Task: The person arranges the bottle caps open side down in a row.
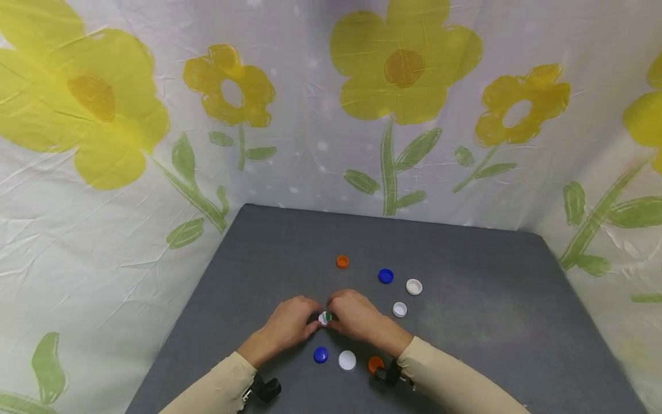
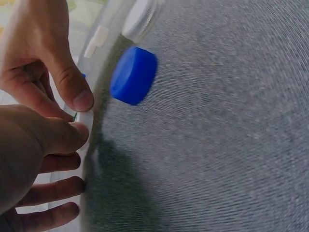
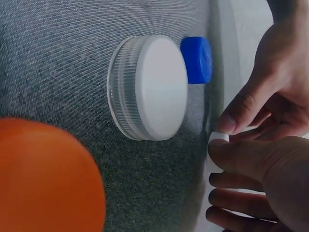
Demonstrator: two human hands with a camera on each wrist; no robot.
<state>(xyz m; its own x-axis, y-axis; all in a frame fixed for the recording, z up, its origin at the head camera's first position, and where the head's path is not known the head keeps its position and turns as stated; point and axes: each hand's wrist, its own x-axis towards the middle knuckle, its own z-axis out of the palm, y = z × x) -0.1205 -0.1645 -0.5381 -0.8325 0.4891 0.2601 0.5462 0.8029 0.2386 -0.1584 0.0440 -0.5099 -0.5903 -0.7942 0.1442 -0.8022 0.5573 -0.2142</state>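
Between my two hands is a small white bottle cap with green print on its top. My left hand pinches it from the left with thumb and fingers, and my right hand pinches the opposite side. In the left wrist view both thumbs lie along the near edge of the white cap, and the fingers partly cover it. Just in front of the hands lie a blue cap, a larger white cap and an orange cap, tops up.
Farther back, hollow sides up, lie an orange cap, a blue cap, a white cap and a smaller white cap. The dark grey table meets a flower-printed curtain at its back and sides.
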